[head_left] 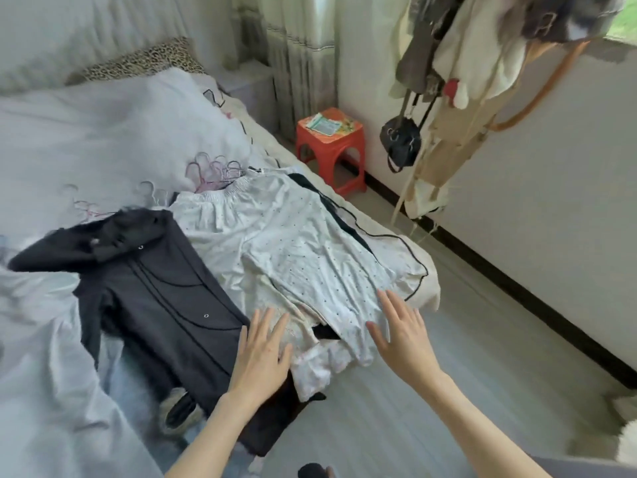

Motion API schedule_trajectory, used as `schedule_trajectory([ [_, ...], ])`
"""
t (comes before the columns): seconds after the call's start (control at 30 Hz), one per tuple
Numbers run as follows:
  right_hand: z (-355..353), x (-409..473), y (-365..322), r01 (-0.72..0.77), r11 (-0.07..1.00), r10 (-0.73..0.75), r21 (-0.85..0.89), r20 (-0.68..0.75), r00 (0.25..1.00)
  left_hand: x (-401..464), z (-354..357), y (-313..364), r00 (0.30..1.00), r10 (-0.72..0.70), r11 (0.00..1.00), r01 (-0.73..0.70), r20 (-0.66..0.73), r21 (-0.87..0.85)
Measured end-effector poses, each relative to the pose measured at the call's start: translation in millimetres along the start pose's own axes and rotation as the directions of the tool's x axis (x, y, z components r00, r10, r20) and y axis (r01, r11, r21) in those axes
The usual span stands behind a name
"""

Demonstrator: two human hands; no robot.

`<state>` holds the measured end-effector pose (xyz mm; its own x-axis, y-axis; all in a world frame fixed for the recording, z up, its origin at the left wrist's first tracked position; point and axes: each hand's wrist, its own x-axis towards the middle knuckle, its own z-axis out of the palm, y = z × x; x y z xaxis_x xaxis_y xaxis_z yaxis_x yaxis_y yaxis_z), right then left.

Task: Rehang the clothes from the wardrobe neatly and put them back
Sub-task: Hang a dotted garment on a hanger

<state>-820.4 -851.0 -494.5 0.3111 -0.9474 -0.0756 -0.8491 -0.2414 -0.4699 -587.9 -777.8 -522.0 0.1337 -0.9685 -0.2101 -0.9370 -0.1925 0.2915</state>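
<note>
Left hand (263,350), right hand (403,334): fingers spread flat, grasping nothing, over dotted white garment (293,246) on bed (86,132), likely smoothing before hanging.

Soft daylight is filling my view evenly; edges are bending outward, and my moving hands are blurring slightly.

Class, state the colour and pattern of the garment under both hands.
White with small dark dots: the garment, clearest in the head view.
</note>
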Motion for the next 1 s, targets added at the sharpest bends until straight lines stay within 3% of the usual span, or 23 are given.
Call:
schedule_trajectory([
  [0.57,56.5,236.0,-57.3,0.263,0.958,-0.232,-0.115,0.233,0.944,151.6,-14.1,-89.2,0.954,-0.288,0.947,0.296,0.082,-0.123],
  [0.83,104.8,381.2,-98.6,0.314,0.930,-0.251,-0.190,0.292,0.923,234.5,-15.6,-168.1,0.913,-0.382,0.900,0.403,0.144,-0.168],
  [1.0,147.8,469.7,-125.1,0.288,0.926,-0.201,-0.246,0.324,0.924,305.2,-16.6,-229.7,0.926,-0.337,0.919,0.363,0.170,-0.153],
])
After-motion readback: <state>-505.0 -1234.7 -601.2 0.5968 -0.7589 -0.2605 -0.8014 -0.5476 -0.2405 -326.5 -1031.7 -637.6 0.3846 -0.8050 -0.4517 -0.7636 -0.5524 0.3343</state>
